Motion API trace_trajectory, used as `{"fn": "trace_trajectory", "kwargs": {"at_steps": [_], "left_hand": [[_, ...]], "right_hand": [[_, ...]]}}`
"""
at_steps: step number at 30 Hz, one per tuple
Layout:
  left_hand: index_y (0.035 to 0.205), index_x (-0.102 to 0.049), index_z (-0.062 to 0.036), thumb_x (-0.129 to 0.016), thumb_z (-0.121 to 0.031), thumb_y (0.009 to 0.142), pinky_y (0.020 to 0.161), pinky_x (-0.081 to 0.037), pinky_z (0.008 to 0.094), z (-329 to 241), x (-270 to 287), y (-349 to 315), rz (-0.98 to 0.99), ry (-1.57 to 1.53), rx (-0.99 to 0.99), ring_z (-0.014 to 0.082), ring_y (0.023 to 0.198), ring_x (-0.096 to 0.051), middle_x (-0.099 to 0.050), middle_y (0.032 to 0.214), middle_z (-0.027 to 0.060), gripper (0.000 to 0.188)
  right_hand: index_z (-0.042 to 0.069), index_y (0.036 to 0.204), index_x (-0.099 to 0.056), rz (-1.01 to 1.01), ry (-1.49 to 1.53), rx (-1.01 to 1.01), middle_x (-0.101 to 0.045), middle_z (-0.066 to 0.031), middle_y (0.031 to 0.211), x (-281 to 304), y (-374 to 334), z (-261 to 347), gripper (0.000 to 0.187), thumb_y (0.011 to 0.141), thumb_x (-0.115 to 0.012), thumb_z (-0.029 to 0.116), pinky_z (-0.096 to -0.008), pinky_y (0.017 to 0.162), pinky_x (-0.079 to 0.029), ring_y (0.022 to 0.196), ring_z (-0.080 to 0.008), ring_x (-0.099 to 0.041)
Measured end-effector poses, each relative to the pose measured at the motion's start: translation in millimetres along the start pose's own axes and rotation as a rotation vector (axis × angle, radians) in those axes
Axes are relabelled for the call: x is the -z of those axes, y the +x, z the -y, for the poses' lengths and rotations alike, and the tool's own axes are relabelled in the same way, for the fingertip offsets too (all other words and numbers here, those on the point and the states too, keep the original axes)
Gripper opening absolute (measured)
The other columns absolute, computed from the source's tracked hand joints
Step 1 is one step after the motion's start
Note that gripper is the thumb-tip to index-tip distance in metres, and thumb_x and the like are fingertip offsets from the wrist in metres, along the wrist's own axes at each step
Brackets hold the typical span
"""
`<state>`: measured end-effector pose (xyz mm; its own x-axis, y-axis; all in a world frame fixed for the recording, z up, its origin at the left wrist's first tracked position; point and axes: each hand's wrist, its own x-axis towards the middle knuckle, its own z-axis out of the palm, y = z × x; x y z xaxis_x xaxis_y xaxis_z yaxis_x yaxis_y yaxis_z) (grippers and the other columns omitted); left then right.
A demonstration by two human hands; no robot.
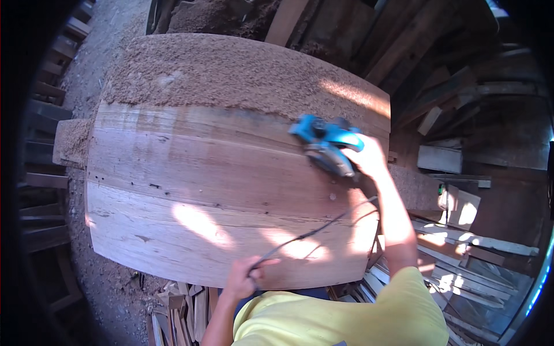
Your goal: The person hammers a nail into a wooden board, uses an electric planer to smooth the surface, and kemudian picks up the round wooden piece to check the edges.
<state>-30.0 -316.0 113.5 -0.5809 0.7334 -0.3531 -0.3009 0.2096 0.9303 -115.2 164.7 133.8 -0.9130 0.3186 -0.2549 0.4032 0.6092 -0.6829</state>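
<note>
A blue electric hand planer (pixel 328 141) rests on a wide wooden panel (pixel 190 155), right of its middle and slightly blurred. My right hand (pixel 369 155) is closed round the planer's rear handle. The planer's dark power cord (pixel 311 232) runs from behind the tool down across the panel to my left hand (pixel 245 275). That hand is closed on the cord near the panel's front edge. Thick wood shavings (pixel 231 72) cover the far part of the panel, with their near edge beside the planer. The nearer boards lie bare, with dark marks and patches of sunlight.
Stacked wood offcuts (pixel 187 311) lie below the front edge. More timber strips (pixel 467 271) are piled at the right, and boards (pixel 427 34) lean in shade at the far right. A beam end (pixel 72 143) sticks out at left above a gravel floor (pixel 104 277).
</note>
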Motion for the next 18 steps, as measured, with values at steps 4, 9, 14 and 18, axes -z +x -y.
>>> {"fn": "trace_trajectory", "kwargs": {"at_steps": [4,9,14,18], "left_hand": [[0.138,-0.075,-0.0123,-0.059,-0.009,0.092,0.082,-0.059,0.0494,-24.6,-132.1,79.5,0.371,0.183,0.02,0.0377,0.084,-0.073,-0.076,0.099,0.0176,0.049],[0.142,-0.069,-0.0118,-0.061,-0.003,0.085,0.094,-0.061,0.0464,-41.5,-274.7,160.6,0.583,0.306,-0.024,0.0317,0.101,-0.076,-0.075,0.112,0.0156,0.058],[0.14,-0.07,-0.0072,-0.061,-0.002,0.086,0.107,-0.058,0.0448,-7.2,-336.7,186.3,0.563,0.166,0.014,0.0309,0.114,-0.075,-0.075,0.127,0.0148,0.055],[0.137,-0.071,-0.0053,-0.058,-0.001,0.086,0.107,-0.057,0.0465,9.1,-321.8,182.9,0.477,0.17,0.064,0.0353,0.115,-0.074,-0.074,0.13,0.019,0.053]], "right_hand": [[0.006,0.132,-0.078,-0.074,-0.067,0.0,-0.084,-0.0133,0.11,119.5,-47.9,-143.3,0.05,0.083,-0.083,0.012,-0.0347,0.093,-0.058,0.1,-0.0166,-0.077],[0.004,0.13,-0.079,0.006,-0.051,0.015,-0.081,-0.0078,0.096,216.3,-55.8,-252.3,0.046,0.084,-0.078,0.004,-0.0309,0.087,-0.055,0.091,-0.0083,-0.068],[0.004,0.134,-0.077,0.102,-0.088,0.06,-0.08,-0.007,0.096,240.4,-34.8,-277.9,0.052,0.083,-0.075,0.001,-0.0287,0.089,-0.053,0.093,-0.0053,-0.064],[0.002,0.135,-0.076,0.163,-0.064,0.076,-0.075,-0.0039,0.089,236.1,-14.6,-266.5,0.055,0.08,-0.07,-0.002,-0.0273,0.085,-0.052,0.09,-0.0032,-0.059]]}}
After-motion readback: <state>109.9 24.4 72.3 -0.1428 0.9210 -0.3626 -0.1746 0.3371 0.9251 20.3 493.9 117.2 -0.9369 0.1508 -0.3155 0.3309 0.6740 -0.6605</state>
